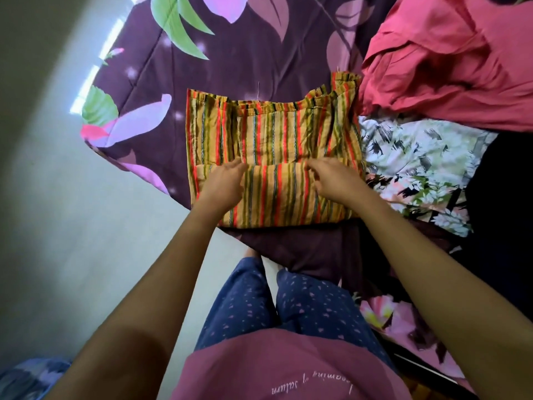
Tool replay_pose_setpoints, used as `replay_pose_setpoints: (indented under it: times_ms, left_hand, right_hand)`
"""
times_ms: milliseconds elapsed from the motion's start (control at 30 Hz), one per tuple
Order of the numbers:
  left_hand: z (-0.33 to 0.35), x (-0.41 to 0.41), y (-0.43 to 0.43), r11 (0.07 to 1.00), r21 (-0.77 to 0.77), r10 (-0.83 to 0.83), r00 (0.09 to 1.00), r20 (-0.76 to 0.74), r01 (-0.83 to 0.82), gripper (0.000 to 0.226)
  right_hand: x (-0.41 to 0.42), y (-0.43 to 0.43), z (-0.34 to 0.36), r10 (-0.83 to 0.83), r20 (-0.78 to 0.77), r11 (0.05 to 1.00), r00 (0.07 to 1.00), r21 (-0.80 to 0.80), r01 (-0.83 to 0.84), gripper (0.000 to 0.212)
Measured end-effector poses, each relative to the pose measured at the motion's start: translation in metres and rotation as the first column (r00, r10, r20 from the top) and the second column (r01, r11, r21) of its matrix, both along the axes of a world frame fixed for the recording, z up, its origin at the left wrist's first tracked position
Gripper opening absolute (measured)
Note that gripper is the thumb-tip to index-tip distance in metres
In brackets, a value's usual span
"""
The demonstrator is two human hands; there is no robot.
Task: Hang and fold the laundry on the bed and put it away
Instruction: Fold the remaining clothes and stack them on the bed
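Note:
A striped garment (pixel 274 140) in yellow, orange, red and green lies flat on the purple floral bedspread (pixel 236 53), near the bed's corner. Its near part is folded up over itself, with the fold's edge running between my two hands. My left hand (pixel 225 183) rests palm down on the left of that folded part, fingers at its edge. My right hand (pixel 334 177) is on the right of the fold with its fingers curled at the fabric's edge; whether it pinches the cloth I cannot tell.
A crumpled pink garment (pixel 450 59) is heaped at the back right. A white, green and black floral cloth (pixel 418 163) lies right of the striped garment, against something dark (pixel 501 212). The pale floor (pixel 72 197) is on the left. My legs stand at the bed's corner.

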State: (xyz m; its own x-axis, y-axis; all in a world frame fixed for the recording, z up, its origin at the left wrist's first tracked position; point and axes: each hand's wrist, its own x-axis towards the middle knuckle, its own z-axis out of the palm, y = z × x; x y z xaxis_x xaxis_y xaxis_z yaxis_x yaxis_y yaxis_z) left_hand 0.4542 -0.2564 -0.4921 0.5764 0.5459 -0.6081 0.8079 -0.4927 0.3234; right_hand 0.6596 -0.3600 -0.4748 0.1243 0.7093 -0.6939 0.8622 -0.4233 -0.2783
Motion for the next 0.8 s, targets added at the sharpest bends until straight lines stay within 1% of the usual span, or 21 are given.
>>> replay_pose_setpoints:
  times_ms: [67,100,133,167,200,233,267,333,433,500,567,667,733,767,800]
  left_hand:
    - [-0.01,-0.001,-0.014,0.994,-0.098,-0.054,0.998,-0.021,0.051,0.061]
    - [-0.015,-0.002,-0.022,0.987,-0.143,-0.088,0.995,-0.053,0.079,0.069]
    - [-0.02,-0.005,-0.031,0.979,-0.178,-0.113,0.989,-0.1,0.094,0.082]
    - [-0.025,-0.008,-0.04,0.977,-0.19,-0.13,0.981,-0.145,0.101,0.098]
    - [-0.027,-0.011,-0.049,0.978,-0.176,-0.139,0.974,-0.177,0.107,0.113]
    - [-0.03,-0.014,-0.057,0.983,-0.15,-0.136,0.972,-0.194,0.107,0.125]
    - [-0.033,-0.016,-0.064,0.988,-0.12,-0.121,0.973,-0.199,0.098,0.133]
    - [-0.039,-0.016,-0.073,0.995,-0.066,-0.085,0.975,-0.207,0.072,0.138]
    - [-0.048,-0.011,-0.076,0.999,0.0,-0.047,0.976,-0.215,0.048,0.13]
    - [-0.054,-0.009,-0.078,0.999,0.028,-0.018,0.982,-0.188,0.023,0.115]
    - [-0.055,-0.008,-0.08,1.0,0.025,0.009,0.987,-0.16,-0.005,0.098]
    - [-0.049,-0.005,-0.085,1.0,-0.015,-0.014,0.989,-0.146,0.011,0.081]
    - [-0.038,-0.004,-0.086,0.997,-0.053,-0.074,0.976,-0.203,0.065,0.08]
    - [-0.029,-0.004,-0.084,0.99,-0.103,-0.124,0.962,-0.243,0.101,0.081]
    - [-0.021,-0.005,-0.08,0.973,-0.187,-0.189,0.941,-0.282,0.139,0.082]
  right_hand:
    - [-0.011,-0.014,-0.007,0.048,0.019,0.998,0.999,-0.04,-0.047,0.043]
    - [-0.015,-0.022,-0.013,0.079,0.022,0.993,0.997,-0.091,-0.077,0.049]
    - [-0.021,-0.03,-0.019,0.115,0.016,0.98,0.993,-0.165,-0.11,0.063]
    - [-0.026,-0.038,-0.024,0.15,0.004,0.96,0.989,-0.238,-0.145,0.082]
    - [-0.03,-0.044,-0.029,0.189,0.007,0.942,0.982,-0.283,-0.179,0.1]
    - [-0.034,-0.051,-0.034,0.227,0.031,0.931,0.974,-0.3,-0.207,0.111]
    - [-0.037,-0.057,-0.039,0.254,0.063,0.929,0.965,-0.293,-0.226,0.115]
    - [-0.039,-0.065,-0.046,0.285,0.129,0.939,0.95,-0.239,-0.249,0.108]
    - [-0.035,-0.064,-0.052,0.335,0.207,0.936,0.919,-0.183,-0.3,0.083]
    - [-0.031,-0.066,-0.055,0.367,0.229,0.928,0.902,-0.16,-0.337,0.074]
    - [-0.029,-0.069,-0.056,0.383,0.209,0.922,0.9,-0.151,-0.357,0.07]
    - [-0.029,-0.066,-0.046,0.384,0.14,0.915,0.913,-0.188,-0.356,0.072]
    - [-0.03,-0.061,-0.036,0.38,0.095,0.908,0.92,-0.229,-0.351,0.079]
    - [-0.03,-0.058,-0.03,0.387,0.059,0.896,0.92,-0.261,-0.36,0.081]
    - [-0.029,-0.056,-0.022,0.385,0.003,0.879,0.923,-0.305,-0.366,0.082]
